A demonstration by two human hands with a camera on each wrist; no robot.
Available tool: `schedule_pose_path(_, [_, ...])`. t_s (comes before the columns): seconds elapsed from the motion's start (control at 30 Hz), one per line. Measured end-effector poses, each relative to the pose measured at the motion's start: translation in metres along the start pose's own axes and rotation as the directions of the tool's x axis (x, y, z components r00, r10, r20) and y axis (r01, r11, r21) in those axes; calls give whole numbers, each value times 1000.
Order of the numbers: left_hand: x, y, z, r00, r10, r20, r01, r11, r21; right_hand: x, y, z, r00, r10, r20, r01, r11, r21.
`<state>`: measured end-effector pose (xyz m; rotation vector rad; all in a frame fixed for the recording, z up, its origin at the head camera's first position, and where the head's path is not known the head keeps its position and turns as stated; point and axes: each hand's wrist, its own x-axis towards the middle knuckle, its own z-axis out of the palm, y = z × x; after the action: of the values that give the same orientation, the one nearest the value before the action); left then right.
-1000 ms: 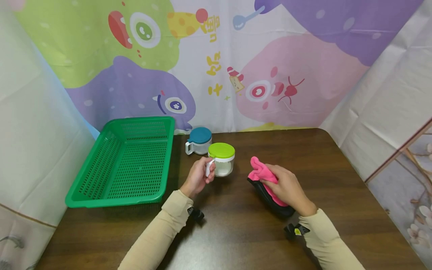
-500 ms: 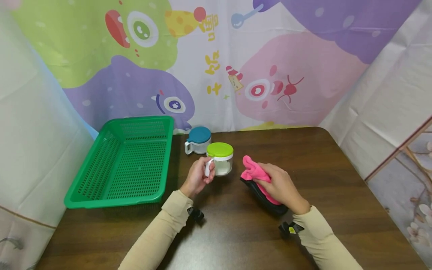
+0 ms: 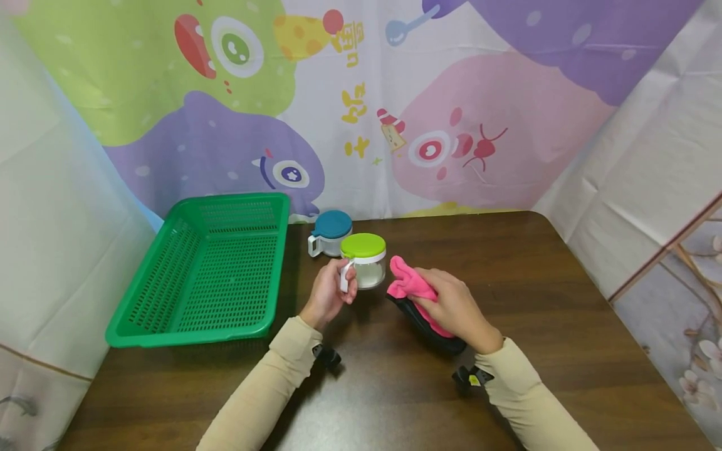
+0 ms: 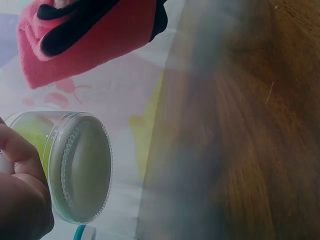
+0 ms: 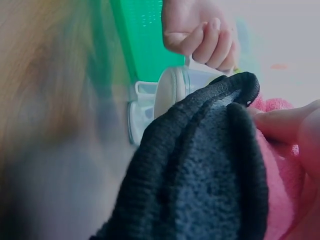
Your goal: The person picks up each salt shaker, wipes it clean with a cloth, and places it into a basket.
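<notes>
My left hand grips the white handle of a clear seasoning jar with a lime green lid. The jar is raised off the table, and its round ridged base shows in the left wrist view. To its right, my right hand pinches a folded pink fleecy cloth with black edging. A dark grey inner face of the cloth faces the right wrist camera. The cloth's upper end is close beside the jar. Behind the jar stands a similar jar with a blue lid.
A green perforated plastic basket stands on the left of the brown wooden table. A cartoon-printed curtain hangs behind the table's back edge, with pale fabric along the right side.
My right hand has carried the pink cloth leftward, closer to the jar. My left hand, still gripping the green-lidded jar, has shifted slightly left and up. The basket and blue-lidded jar stay put.
</notes>
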<state>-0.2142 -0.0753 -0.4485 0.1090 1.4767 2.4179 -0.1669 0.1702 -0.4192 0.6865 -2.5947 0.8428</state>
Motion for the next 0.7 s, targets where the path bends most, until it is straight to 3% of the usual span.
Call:
schedule_pose_path(0.23, [-2, 1, 5, 1000, 3, -8, -3, 1000, -1, 5, -5, 4, 1000, -22, -14, 22, 1000, 7])
schedule_pose_path(0.5, [-3, 3, 8, 999, 10, 42, -9, 1000, -5, 11, -11, 8, 996, -72, -46, 71, 997, -10])
schedule_pose_path(0.7, [-4, 4, 10, 998, 10, 55, -9, 1000, -27, 15, -18, 11, 996, -87, -12, 86, 996, -39])
